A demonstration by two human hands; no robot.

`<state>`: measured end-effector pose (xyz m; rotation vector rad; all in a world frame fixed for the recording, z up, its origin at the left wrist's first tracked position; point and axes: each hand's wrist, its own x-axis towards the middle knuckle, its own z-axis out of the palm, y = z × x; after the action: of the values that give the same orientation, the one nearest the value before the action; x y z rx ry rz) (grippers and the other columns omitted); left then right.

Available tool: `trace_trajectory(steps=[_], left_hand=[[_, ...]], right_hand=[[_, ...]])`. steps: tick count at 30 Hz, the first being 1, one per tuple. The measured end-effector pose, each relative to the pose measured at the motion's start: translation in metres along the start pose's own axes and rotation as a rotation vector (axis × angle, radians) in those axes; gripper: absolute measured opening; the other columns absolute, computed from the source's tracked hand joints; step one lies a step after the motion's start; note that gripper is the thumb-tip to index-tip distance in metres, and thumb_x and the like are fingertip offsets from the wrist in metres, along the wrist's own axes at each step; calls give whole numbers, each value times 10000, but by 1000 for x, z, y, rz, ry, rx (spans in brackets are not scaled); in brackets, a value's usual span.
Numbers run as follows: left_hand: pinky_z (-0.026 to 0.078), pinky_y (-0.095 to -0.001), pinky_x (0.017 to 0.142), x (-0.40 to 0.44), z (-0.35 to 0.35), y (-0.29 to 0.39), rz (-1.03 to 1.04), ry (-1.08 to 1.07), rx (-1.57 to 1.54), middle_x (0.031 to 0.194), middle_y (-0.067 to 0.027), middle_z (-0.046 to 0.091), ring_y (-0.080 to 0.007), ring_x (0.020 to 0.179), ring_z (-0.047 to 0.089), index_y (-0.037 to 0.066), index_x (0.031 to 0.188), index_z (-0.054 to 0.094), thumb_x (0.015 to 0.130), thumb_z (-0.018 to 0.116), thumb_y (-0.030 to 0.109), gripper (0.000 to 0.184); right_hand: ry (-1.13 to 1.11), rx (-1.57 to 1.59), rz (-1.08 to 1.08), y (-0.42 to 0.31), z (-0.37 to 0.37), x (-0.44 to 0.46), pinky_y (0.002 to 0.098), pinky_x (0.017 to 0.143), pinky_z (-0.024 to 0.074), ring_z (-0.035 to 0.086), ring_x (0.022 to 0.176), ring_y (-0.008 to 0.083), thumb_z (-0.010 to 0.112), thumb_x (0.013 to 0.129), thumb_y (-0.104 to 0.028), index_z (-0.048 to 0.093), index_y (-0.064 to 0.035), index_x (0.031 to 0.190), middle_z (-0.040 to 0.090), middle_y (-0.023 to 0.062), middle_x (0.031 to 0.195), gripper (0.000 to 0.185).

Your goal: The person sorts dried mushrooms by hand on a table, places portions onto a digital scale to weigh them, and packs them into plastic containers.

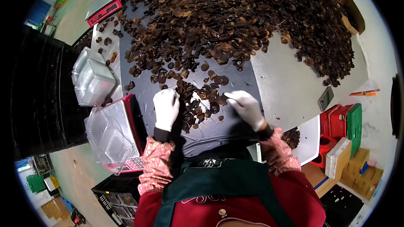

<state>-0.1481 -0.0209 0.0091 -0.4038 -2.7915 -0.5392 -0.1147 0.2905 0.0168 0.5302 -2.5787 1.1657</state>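
My left hand [166,108], in a white glove, rests at the left edge of a small pile of dark brown wood ear mushrooms [193,111]. Its fingers are curled, and whatever they hold is hidden. On the pile's other side, my right hand [245,107], also white-gloved and slightly blurred, has its thumb and finger pinched together at a dark mushroom piece [221,99]. Loose mushrooms lie between both hands on the dark grey sheet [147,80]. Beyond them spreads a large heap of the same mushrooms [235,12].
At left, a red scale [133,117] carries a clear plastic clamshell box [111,138]. Stacked clear trays [94,77] stand behind it, near another red scale [105,8]. A phone-like device [325,98] lies on the metal table [290,88]. A white tub [309,138] is at lower right.
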Motion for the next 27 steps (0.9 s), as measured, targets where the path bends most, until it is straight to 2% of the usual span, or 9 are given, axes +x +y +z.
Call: trace_trajectory(steps=[2, 3, 7, 9, 12, 17, 21, 23, 27], left_hand=[[451, -402, 906, -23, -11, 5, -67, 73, -132, 1013, -104, 657, -306, 1010, 600, 59, 900, 634, 785, 629, 4, 127], [446, -401, 935, -34, -20, 11, -120, 116, -226, 1060, -113, 655, -308, 1047, 593, 53, 924, 639, 793, 614, -14, 150], [387, -428, 1060, -76, -28, 12, -484, 134, -366, 1331, -190, 512, -346, 1239, 495, 45, 1217, 597, 852, 635, 67, 368], [363, -427, 1096, -79, -29, 14, -409, 10, -263, 1472, -232, 390, -399, 1297, 440, 65, 1395, 493, 797, 758, 213, 671], [455, -462, 998, -61, -30, 25, -277, -143, -168, 1498, -248, 356, -427, 1182, 526, 152, 1433, 476, 718, 810, 226, 793], [502, -407, 904, -52, 12, 7, -235, -32, -247, 1368, -170, 515, -344, 1123, 573, 98, 1041, 639, 794, 705, 122, 257], [473, -379, 943, -51, 14, -6, -539, 83, -408, 1273, -150, 553, -324, 1153, 568, 59, 943, 579, 845, 670, 141, 156], [470, -379, 933, -52, 12, -14, -502, 310, -378, 1300, -150, 546, -302, 1142, 572, 65, 935, 575, 834, 686, 130, 164], [469, -324, 883, -45, -2, -31, -731, 293, -704, 1215, -141, 604, -257, 1037, 600, 30, 960, 575, 861, 678, 94, 156]], right_hand=[[-11, -118, -142, -17, 26, 38, 364, 928, 475, 614, 1074, 307, 705, 833, -133, 682, -61, 1162, 665, 122, 1152, 337], [-44, -80, -123, -7, 41, 44, 423, 1027, 404, 512, 1238, 343, 719, 832, -230, 615, -91, 1282, 574, 140, 1321, 482], [-303, -394, 105, -5, 74, 70, 544, 1147, 196, 308, 1405, 364, 682, 818, -510, 441, -147, 1449, 395, 156, 1497, 767], [-334, -299, 39, 2, 92, 59, 559, 1136, 210, 337, 1389, 386, 696, 803, -512, 448, -145, 1449, 417, 159, 1490, 784], [-255, -133, -224, -25, 90, 42, 567, 1093, 285, 394, 1340, 404, 783, 685, -514, 489, -86, 1410, 475, 170, 1435, 891], [-281, -126, -309, -42, 98, 53, 597, 1125, 230, 311, 1387, 464, 790, 651, -547, 460, -97, 1436, 375, 211, 1504, 963], [-384, -314, -272, -37, 118, 102, 676, 1121, 142, 151, 1435, 512, 722, 687, -657, 371, -145, 1497, 232, 224, 1571, 1021], [-349, -354, -219, -34, 127, 123, 694, 1112, 140, 137, 1431, 531, 718, 673, -685, 363, -185, 1506, 222, 228, 1576, 1034], [-522, -352, -292, -46, 140, 142, 712, 1088, 168, 159, 1398, 577, 735, 679, -659, 361, -283, 1504, 244, 247, 1556, 980]])
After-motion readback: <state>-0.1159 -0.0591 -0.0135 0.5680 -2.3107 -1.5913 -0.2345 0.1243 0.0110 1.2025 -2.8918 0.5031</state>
